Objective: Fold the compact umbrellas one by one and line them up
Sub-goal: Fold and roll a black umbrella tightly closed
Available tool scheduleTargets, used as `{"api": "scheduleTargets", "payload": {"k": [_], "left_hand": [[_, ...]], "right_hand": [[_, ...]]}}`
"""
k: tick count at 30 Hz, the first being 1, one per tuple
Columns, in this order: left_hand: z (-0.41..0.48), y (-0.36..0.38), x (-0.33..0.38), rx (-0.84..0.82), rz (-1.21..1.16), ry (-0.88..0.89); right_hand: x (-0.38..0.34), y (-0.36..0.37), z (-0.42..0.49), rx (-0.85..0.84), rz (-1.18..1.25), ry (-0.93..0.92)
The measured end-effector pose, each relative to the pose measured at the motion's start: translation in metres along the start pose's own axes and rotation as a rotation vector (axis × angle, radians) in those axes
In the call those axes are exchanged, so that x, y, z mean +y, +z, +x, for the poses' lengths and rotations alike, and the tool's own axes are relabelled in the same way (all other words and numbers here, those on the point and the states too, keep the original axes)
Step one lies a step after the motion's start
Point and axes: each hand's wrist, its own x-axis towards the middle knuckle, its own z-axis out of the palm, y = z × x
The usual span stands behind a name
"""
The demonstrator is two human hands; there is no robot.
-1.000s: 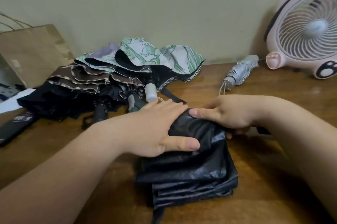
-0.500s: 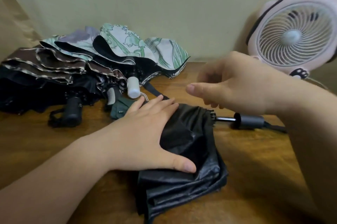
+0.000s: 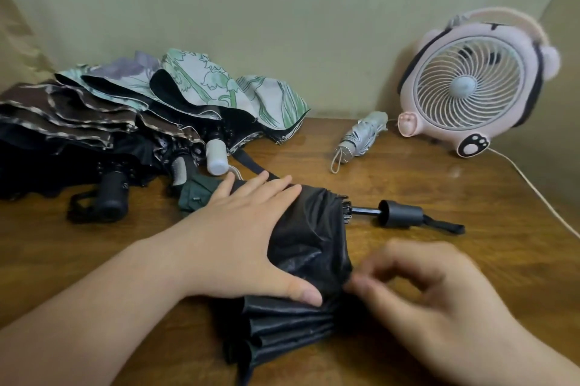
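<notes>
The shiny black compact umbrella (image 3: pixel 310 228) lies near-centre on the brown wooden surface (image 3: pixel 439 184). The left hand (image 3: pixel 238 238) presses it flat, grip open. The right hand (image 3: pixel 439 294) blurs at its right edge, so I cannot tell its grip.

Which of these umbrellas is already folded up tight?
The small silver umbrella beside the pink fan; the others have loose, unwrapped canopies.

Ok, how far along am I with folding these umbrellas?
Done: one silver umbrella lies rolled up by the fan. In hand: the black umbrella, folds loose, pressed flat under your left hand while the blurred right hand reaches its near edge. Left: the pile of unfolded umbrellas at the back left, and the lining up.
</notes>
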Motion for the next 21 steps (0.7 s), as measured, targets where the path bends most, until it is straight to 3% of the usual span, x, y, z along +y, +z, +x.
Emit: {"api": "scheduleTargets", "payload": {"k": [2, 4, 10, 15, 17, 19, 21], "left_hand": [[0.000, 0.000, 0.001, -0.001, -0.003, -0.001], [0.001, 0.000, 0.001, 0.004, -0.009, -0.002], [0.001, 0.001, 0.001, 0.029, 0.000, 0.007], [0.003, 0.004, -0.001, 0.043, -0.006, 0.003], [0.003, 0.004, 0.000, 0.046, -0.012, -0.002], [0.003, 0.004, 0.000, 0.051, -0.017, -0.002], [0.004, 0.005, -0.001, 0.057, -0.014, -0.002]], "right_hand": [[-0.002, 0.001, 0.013, 0.216, 0.086, 0.100], [-0.007, 0.004, 0.031, 0.249, 0.126, 0.140], [-0.014, 0.011, 0.063, -0.143, 0.067, 0.266], [-0.013, 0.017, 0.065, -0.037, 0.019, 0.296], [-0.016, 0.017, 0.065, -0.087, 0.033, 0.353], [-0.023, 0.019, 0.064, -0.194, 0.131, 0.419], [-0.026, 0.023, 0.065, -0.192, 0.374, 0.502]]}}
